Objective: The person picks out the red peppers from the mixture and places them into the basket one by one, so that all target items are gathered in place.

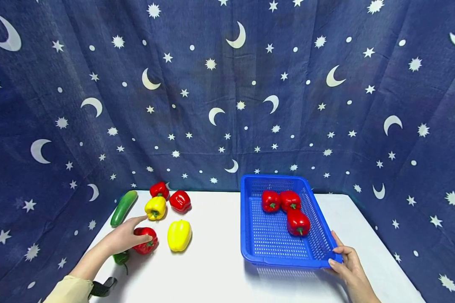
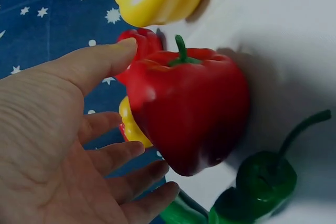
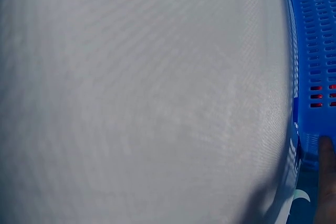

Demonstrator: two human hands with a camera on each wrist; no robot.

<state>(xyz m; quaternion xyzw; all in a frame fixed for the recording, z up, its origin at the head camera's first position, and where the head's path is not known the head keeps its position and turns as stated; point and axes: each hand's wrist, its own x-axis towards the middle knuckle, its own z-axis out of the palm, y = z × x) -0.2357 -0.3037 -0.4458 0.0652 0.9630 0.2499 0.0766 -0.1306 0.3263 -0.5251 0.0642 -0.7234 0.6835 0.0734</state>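
My left hand (image 1: pixel 120 238) reaches over a red bell pepper (image 1: pixel 148 243) at the table's left side. In the left wrist view its thumb and fingers are spread beside this pepper (image 2: pixel 189 106), not closed round it; whether the thumb touches is unclear. A green pepper (image 1: pixel 120 258) with a curved stem lies just below. My right hand (image 1: pixel 351 267) grips the near right corner of a blue plastic basket (image 1: pixel 280 248), thumb on the rim. Three red bell peppers (image 1: pixel 298 222) sit inside, toward its back and right. The right wrist view catches only a finger and the basket's slotted wall (image 3: pixel 312 40).
Near the left hand stand a yellow bell pepper (image 1: pixel 155 208), a second yellow one (image 1: pixel 179 235) and two red ones, including this red pepper (image 1: pixel 180 201). A cucumber (image 1: pixel 124 208) lies at the table's left edge. A star-patterned curtain (image 1: pixel 227 84) surrounds the white table (image 1: pixel 212 269).
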